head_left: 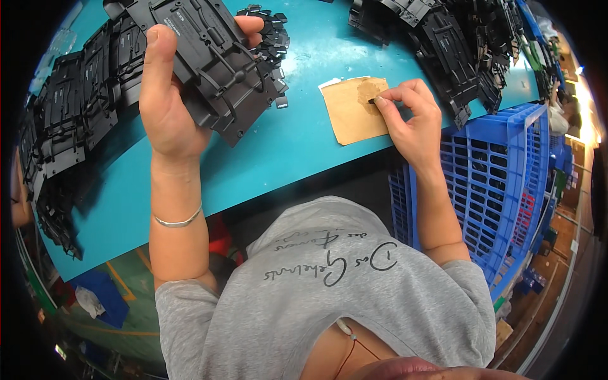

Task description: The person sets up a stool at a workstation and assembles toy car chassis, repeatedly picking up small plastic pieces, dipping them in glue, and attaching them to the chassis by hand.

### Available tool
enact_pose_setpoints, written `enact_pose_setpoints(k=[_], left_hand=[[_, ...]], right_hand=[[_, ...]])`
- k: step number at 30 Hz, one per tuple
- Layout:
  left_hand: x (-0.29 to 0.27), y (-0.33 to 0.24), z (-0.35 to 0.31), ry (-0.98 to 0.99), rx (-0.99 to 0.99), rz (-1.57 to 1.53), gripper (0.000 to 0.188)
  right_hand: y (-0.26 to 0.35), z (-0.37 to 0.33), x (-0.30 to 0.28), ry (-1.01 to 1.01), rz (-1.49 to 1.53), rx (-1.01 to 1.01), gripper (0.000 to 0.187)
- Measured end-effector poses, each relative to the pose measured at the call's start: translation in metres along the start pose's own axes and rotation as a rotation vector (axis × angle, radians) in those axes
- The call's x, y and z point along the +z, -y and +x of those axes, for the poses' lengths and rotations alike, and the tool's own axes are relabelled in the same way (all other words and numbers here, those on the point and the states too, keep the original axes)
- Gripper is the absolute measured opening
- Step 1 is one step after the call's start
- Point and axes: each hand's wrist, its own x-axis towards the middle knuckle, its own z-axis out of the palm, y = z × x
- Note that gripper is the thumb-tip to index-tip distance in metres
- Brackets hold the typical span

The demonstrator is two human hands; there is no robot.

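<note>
My left hand [171, 101] is wrapped round a black moulded plastic housing [237, 95], thumb on its left edge and fingertips showing at its far right side. The housing is tilted above the table, its ribbed face toward me. My right hand [415, 117] pinches a small black piece [372, 101] between thumb and forefinger. That piece is over a damp-looking dark patch on a square tan sheet [354, 120], which lies near the table's front edge. A pile of small black parts [272, 38] lies behind the housing, partly covered by it.
The teal table [285, 149] carries a row of black housings [82, 95] on the left and more stacked black housings [446, 57] at the far right. Against the table's right front stands a blue plastic crate [487, 164]. A blue bin [104, 297] is on the floor, lower left.
</note>
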Motion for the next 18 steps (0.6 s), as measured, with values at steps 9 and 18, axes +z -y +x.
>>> enact_pose_setpoints(k=[9, 18], left_hand=[[0.0079, -0.0008, -0.0063, -0.020, -0.009, 0.004, 0.055], [0.0078, -0.0006, 0.0028, -0.040, -0.004, 0.040, 0.058]], right_hand=[[0.0000, -0.0066, -0.0034, 0.002, -0.007, 0.011, 0.006], [0.0021, 0.0019, -0.0027, -0.014, -0.065, -0.034, 0.004]])
